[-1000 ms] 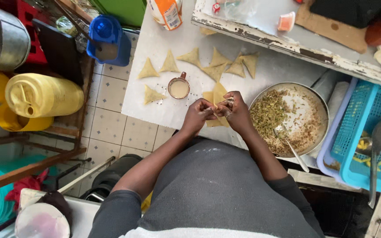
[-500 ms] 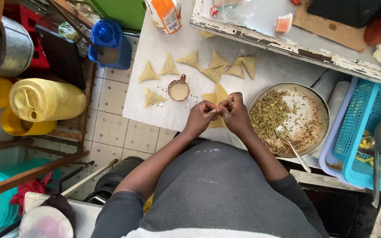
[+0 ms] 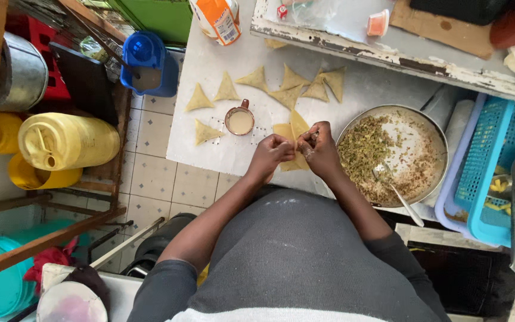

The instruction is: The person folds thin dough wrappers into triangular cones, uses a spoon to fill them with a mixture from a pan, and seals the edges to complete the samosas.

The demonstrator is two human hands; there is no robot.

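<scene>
- Where the white table [image 3: 222, 149] meets a tiled floor [image 3: 156, 185], a blue jug [image 3: 148, 62] and a yellow jerrycan [image 3: 67, 142] stand beside a wooden frame at the left.
- Along the table's far edge runs a worn, paint-chipped ledge [image 3: 388, 56], with an orange-and-white carton [image 3: 217, 19] at the far left corner.
- Folded triangular pastries [image 3: 293, 83] lie scattered across the middle of the table, some touching one another.
- A small brown cup of pale paste [image 3: 239, 121] stands among them, near the table's left side.
- At the right edge sits a round metal pan [image 3: 427, 128] holding minced green filling, a spoon [image 3: 396, 192] resting in it.
- Just beyond the pan, a blue plastic basket [image 3: 496, 149] sits off the table's right edge.
- The left hand [image 3: 272, 156] is curled, fingertips pinching the lower edge of a pastry sheet [image 3: 293, 132].
- The right hand [image 3: 319, 149] is closed around the same sheet's upper fold, thumb and fingers pressed together.
- The pastry sheet sits between both hands, above the table's near edge, just beside the pan.
</scene>
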